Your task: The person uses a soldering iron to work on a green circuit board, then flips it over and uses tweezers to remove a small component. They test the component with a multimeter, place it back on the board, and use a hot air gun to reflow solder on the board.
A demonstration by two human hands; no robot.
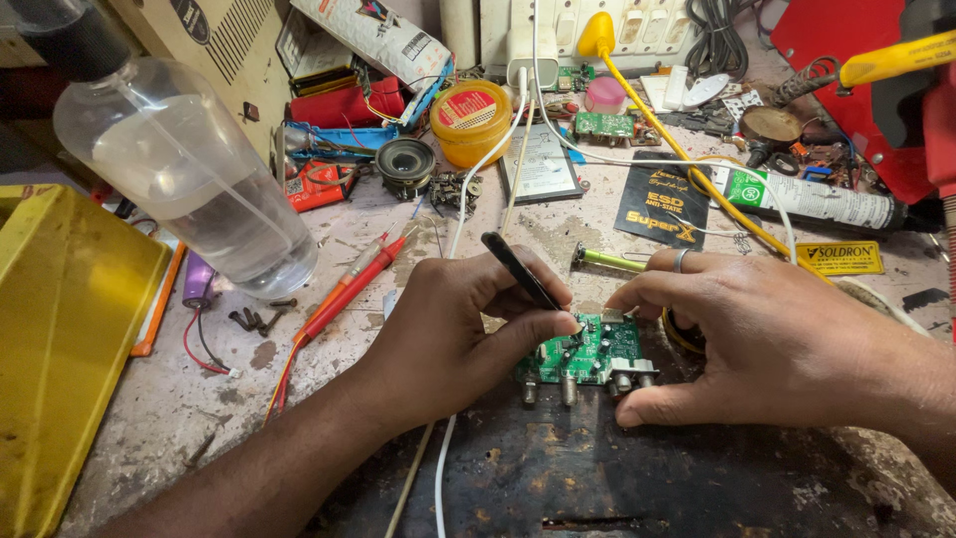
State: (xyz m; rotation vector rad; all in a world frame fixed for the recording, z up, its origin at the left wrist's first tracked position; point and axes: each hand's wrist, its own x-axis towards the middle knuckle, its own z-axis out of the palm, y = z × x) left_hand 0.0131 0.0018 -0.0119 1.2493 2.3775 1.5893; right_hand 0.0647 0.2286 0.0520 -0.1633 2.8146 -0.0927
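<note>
A small green circuit board (588, 351) lies on the dark, worn patch of the surface (159, 408), near the middle of the view and between the two hands. It is roughly rectangular, crowded with small components, and carries a row of silver cylindrical connectors along its near edge. The left hand (448, 324) is closed in a pinch around black tweezers (520, 271), thumb and forefinger clamped on the shaft, and the tip comes down on the board's upper left part. The right hand (777, 339) steadies the board, its forefinger resting on the far edge and its thumb pressed by the near right corner; a ring sits on one finger. The exact point where the tweezers meet the board is hidden behind the left thumb, and the board's right end is covered by the right hand. Past the hands lie red test probes (354, 284), a clear plastic bottle (189, 169), a round yellow tin (470, 122) and a small speaker (405, 161); the yellow bin (60, 349) at the left is cut off by the frame.
</note>
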